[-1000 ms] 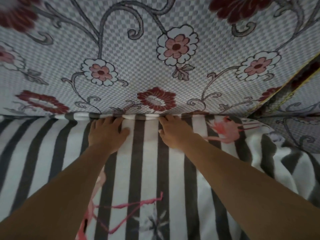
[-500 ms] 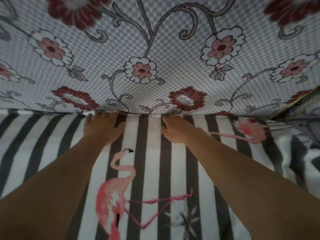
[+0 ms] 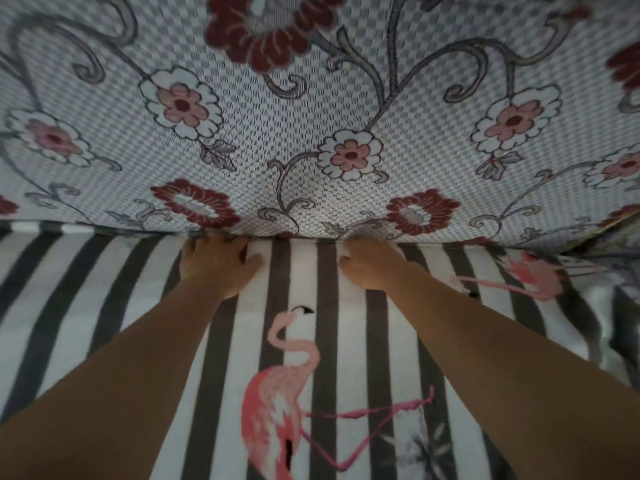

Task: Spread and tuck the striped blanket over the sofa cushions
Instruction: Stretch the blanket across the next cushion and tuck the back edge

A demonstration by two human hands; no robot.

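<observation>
Both hands press the striped blanket [image 3: 349,306] into the sofa's back crease.
The left hand [image 3: 216,265] and right hand [image 3: 372,266] lie flat-fingered on it, fingertips hidden under the floral backrest [image 3: 311,116]; the blanket spreads beneath both forearms.

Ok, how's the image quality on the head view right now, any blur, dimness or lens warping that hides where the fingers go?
Head view: dim, flat light, no glare; motion blur softens the floral back cover near the top; wide-angle bending curves the striped blanket stripes outward; left hand and right hand are fairly sharp, but their fingertips vanish into the dark crease.
</observation>
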